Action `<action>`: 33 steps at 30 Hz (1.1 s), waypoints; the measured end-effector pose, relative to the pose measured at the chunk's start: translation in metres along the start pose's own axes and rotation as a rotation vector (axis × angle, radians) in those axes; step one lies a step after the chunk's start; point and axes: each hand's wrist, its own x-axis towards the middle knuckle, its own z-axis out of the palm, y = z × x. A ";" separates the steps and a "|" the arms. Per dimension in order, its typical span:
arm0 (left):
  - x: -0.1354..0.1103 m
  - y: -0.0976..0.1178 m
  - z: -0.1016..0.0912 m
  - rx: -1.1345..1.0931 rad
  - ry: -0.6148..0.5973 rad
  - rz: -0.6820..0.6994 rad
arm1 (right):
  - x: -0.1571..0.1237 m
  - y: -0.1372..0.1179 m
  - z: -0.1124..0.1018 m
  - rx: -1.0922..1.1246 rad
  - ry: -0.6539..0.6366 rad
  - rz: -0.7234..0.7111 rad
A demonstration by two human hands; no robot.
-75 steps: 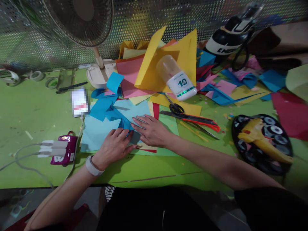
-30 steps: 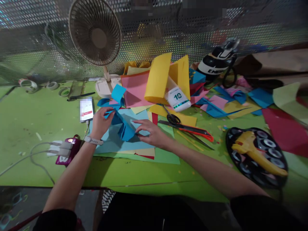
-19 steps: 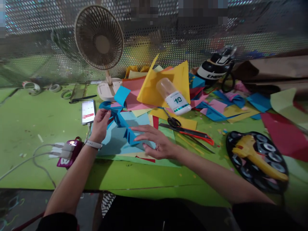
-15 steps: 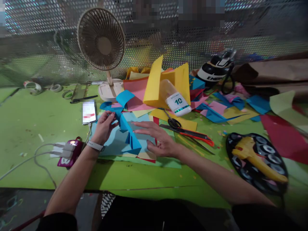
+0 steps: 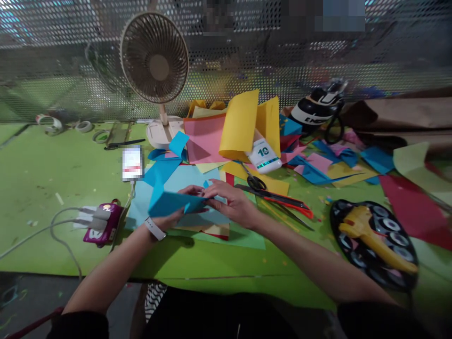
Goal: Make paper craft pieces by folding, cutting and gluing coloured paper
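Observation:
A folded piece of blue paper [image 5: 167, 203] is held just above the light blue sheets [image 5: 136, 214] on the table. My left hand [image 5: 187, 202], with a white watch band [image 5: 155, 229] at its wrist, is closed on the paper, which covers part of the palm and fingers. At the paper's right tip, my right hand [image 5: 231, 202] pinches it between thumb and fingers, close to the left fingertips. Another blue paper piece [image 5: 162, 170] lies flat behind my left hand.
Scissors [image 5: 257, 182] and an orange-black cutter [image 5: 296, 206] lie right of my hands. A yellow glue gun [image 5: 370, 235] rests on a black tray [image 5: 337, 212]. Behind are a fan [image 5: 158, 68], yellow paper [image 5: 242, 125] and a white bottle [image 5: 263, 153]. A phone [image 5: 132, 162] and purple power bank [image 5: 113, 221] are at left.
The blue paper has been lifted and turned toward me. My left hand has moved right and nearer; my right hand, which was spread, has closed on the paper's tip. The yellow paper's flap has shifted.

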 end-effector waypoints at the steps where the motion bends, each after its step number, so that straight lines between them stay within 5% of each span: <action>1: 0.000 0.001 -0.002 -0.004 0.032 -0.001 | 0.000 0.001 0.000 0.026 0.026 0.072; 5: 0.000 0.014 -0.010 -0.006 0.165 0.032 | 0.000 0.007 -0.002 0.109 0.080 0.366; 8: -0.003 0.022 -0.014 -0.098 0.157 0.058 | 0.001 0.014 -0.003 0.176 0.086 0.469; 14: -0.011 0.021 -0.021 -0.428 0.125 0.101 | 0.002 0.023 -0.009 0.220 0.053 0.502; 33: -0.001 0.008 -0.036 -0.349 0.445 -0.059 | 0.003 0.034 -0.015 0.170 0.122 0.556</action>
